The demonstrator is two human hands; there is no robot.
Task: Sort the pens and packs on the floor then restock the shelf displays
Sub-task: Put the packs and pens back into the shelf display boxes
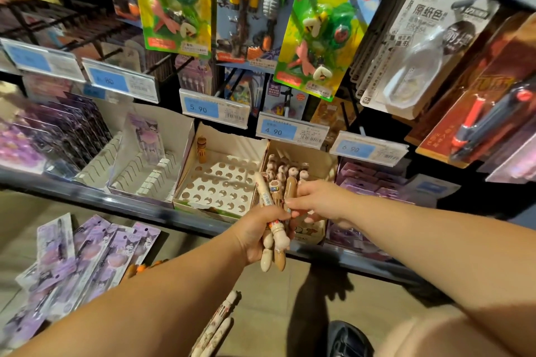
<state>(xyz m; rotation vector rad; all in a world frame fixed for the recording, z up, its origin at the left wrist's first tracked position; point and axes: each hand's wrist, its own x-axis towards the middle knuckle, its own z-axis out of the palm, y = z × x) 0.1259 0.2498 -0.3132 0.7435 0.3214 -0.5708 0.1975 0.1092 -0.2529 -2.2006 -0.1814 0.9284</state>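
Left hand [257, 236]: pens [267, 257] jut above, below grip.

One wide-angle camera, worn on the head, looked forward and down from close to the shelf [116, 200], whose front edge slanted across the frame. Both forearms entered from the bottom, and the left hand [258, 236] and right hand [319, 203] met at the pens [267, 197] near centre. The floor [261, 295] filled the lower part.
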